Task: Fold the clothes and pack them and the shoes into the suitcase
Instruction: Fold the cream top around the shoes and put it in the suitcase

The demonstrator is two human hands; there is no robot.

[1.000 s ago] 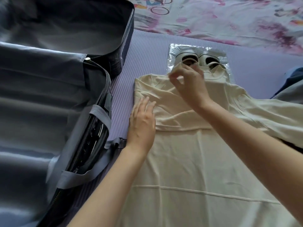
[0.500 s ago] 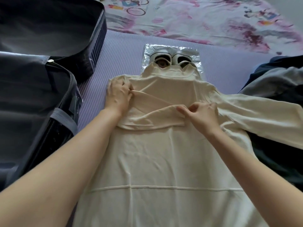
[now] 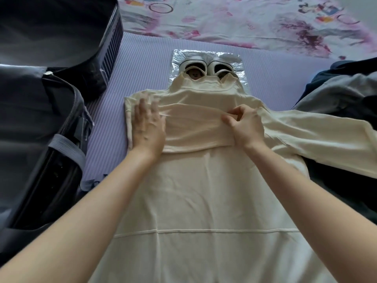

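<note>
My left hand [image 3: 148, 127] is pressing flat, fingers straight, on the soft cream knit sweater [image 3: 204, 190] lying on the ribbed lilac mat [image 3: 142, 64]; my right hand [image 3: 245, 125] is pinching its folded sleeve [image 3: 195, 131].

On the mat [image 3: 142, 64], top [image 3: 204, 190] laid flat down the middle, shoes [image 3: 195, 60] set on a plastic sheet [image 3: 236, 64] behind its collar, suitcase [image 3: 30, 119] at the left edge, clothes pile [image 3: 336, 92] at the right, bedsheet [image 3: 244, 19] beyond the far edge.
</note>
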